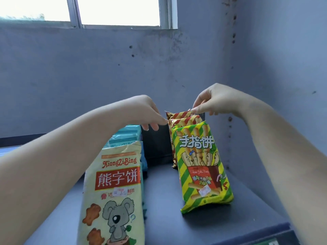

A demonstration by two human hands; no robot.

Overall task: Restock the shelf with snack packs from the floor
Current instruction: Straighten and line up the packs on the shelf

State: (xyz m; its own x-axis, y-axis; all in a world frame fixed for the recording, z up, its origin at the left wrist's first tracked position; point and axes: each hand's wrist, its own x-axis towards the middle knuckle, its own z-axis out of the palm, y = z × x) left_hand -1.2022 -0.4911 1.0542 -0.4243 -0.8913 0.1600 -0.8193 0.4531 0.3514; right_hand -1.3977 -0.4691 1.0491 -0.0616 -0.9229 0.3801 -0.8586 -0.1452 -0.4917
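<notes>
On the dark shelf top [162, 200] stand two rows of snack packs. At right, a green-and-yellow striped finger-biscuit pack [201, 167] stands upright in front of two red-striped packs [184, 118]. My right hand [217, 99] pinches the top right corner of the rearmost red-striped pack. My left hand [146, 112] touches the top left corners of the red-striped packs with its fingertips. At left, a cream koala biscuit pack [113, 195] stands in front of light-blue packs [127, 135].
A grey-blue wall [106, 71] rises right behind the shelf, with a window [116, 11] above. A second wall [283, 68] closes the right side. A dark gap [155, 147] separates the two rows of packs.
</notes>
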